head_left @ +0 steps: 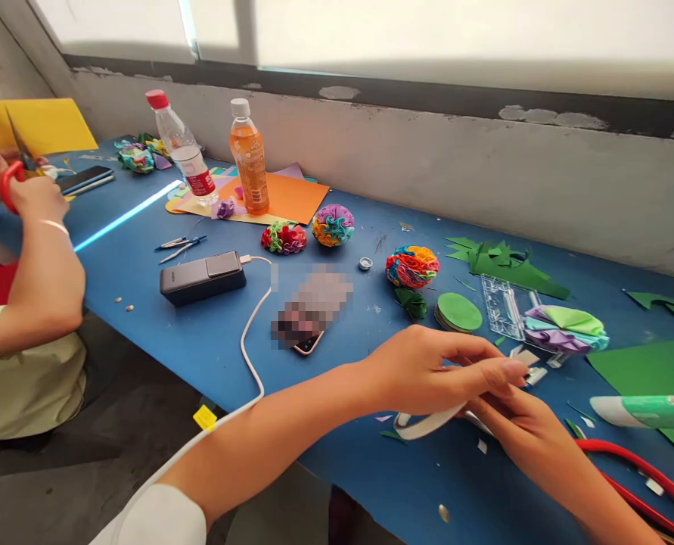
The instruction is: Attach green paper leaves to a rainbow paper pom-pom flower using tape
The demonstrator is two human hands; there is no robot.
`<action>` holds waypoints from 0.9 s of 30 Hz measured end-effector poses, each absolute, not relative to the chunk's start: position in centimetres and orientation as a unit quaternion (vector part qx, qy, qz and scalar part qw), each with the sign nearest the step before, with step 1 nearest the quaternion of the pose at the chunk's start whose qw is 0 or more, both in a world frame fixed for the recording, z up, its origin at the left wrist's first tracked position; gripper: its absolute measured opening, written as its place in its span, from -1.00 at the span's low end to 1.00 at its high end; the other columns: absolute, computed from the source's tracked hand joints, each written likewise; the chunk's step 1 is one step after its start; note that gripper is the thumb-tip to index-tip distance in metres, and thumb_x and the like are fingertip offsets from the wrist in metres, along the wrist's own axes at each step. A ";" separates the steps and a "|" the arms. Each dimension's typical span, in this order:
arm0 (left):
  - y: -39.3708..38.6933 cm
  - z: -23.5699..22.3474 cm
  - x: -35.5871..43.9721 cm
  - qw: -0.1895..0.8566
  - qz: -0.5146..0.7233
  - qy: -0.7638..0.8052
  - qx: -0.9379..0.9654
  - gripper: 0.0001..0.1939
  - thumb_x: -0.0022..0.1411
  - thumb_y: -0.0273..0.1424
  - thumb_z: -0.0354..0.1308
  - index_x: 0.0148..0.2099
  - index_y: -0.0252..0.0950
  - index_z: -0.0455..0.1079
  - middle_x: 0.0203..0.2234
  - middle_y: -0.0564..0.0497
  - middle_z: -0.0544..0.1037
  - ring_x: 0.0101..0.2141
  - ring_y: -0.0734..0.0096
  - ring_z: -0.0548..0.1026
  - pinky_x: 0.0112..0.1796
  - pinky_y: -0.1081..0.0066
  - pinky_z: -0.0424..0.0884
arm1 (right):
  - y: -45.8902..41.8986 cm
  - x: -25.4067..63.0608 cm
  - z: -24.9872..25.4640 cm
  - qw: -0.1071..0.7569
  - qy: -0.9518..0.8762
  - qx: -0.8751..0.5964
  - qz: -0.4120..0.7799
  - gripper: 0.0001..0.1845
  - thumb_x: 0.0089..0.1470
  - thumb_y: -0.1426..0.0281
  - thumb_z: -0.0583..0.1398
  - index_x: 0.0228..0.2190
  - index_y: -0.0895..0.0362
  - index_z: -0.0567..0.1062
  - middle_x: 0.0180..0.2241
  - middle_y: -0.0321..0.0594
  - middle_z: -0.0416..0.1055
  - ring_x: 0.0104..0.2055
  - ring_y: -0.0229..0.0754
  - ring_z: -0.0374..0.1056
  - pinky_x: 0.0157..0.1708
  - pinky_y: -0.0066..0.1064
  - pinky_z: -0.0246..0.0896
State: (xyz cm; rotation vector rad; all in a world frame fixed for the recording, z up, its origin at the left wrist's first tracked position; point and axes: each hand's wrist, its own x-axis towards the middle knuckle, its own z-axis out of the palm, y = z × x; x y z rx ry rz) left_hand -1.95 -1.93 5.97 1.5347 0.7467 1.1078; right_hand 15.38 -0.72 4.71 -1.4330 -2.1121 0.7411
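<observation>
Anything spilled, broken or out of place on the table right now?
Nothing spilled or broken. Both bottles stand upright and capped. Paper scraps lie loose around both hands, which hold a white strip. A loose small cap sits alone mid-table.

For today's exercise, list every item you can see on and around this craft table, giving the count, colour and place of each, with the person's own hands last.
Table: one, blue, under the window.
Bottles: two, orange drink and clear with red cap, far left-centre.
Paper flower balls: four multicoloured, mid-table; more far left.
Power bank: one, dark grey, white cable attached.
Green paper scraps: several, far right.
Green discs: a stack, centre.
Clear plastic case: one, beside the discs.
Red scissors: one, near right edge.
Co-worker's hand: holding red scissors, far left.
White strip: one, in both hands.
Left hand: pinching the strip.
Right hand: under the strip.
</observation>
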 end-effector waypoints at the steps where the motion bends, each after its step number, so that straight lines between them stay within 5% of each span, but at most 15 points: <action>1: -1.9 5.9 -1.9 0.526 0.453 0.310 0.650 -0.62 0.24 -0.11 -0.04 -0.39 -0.27 0.41 -0.47 0.01 0.51 -0.39 0.39 0.44 -0.29 0.45 0.37 | -0.8 15.5 4.6 0.229 -0.765 -0.519 0.305 -0.39 -0.15 -0.22 0.10 -0.68 0.05 0.48 -0.64 -0.12 0.44 -0.55 -0.04 0.40 -0.55 -0.30 0.39; 8: -2.0 5.6 -1.6 0.506 0.434 0.336 0.666 -0.46 0.24 0.03 -0.11 -0.48 -0.30 0.38 -0.56 0.04 0.41 -0.45 0.41 0.36 -0.36 0.45 0.30 | -1.0 15.8 4.4 0.250 -0.808 -0.470 0.250 -0.68 0.03 0.17 0.06 -0.64 0.02 0.40 -0.64 -0.18 0.40 -0.63 -0.12 0.29 -0.55 -0.28 0.32; 15: -1.5 4.2 -0.7 0.571 0.488 0.362 0.552 -0.43 0.22 0.05 -0.10 -0.37 -0.35 0.44 -0.50 -0.02 0.49 -0.38 0.36 0.46 -0.32 0.43 0.35 | -1.4 16.2 3.0 0.289 -0.874 -0.378 0.097 -0.77 0.13 0.37 0.03 -0.24 0.02 0.46 -0.23 -0.11 0.54 -0.25 -0.07 0.49 -0.31 -0.34 0.38; 27: -2.1 5.3 -0.9 0.585 0.483 0.368 0.537 -0.42 0.11 0.09 0.03 -0.43 -0.39 0.47 -0.49 -0.06 0.52 -0.34 0.30 0.46 -0.20 0.35 0.35 | -2.5 15.8 4.1 0.242 -0.823 -0.486 0.167 -0.73 0.17 0.37 0.01 -0.29 0.14 0.51 -0.46 -0.18 0.49 -0.46 -0.18 0.36 -0.44 -0.41 0.16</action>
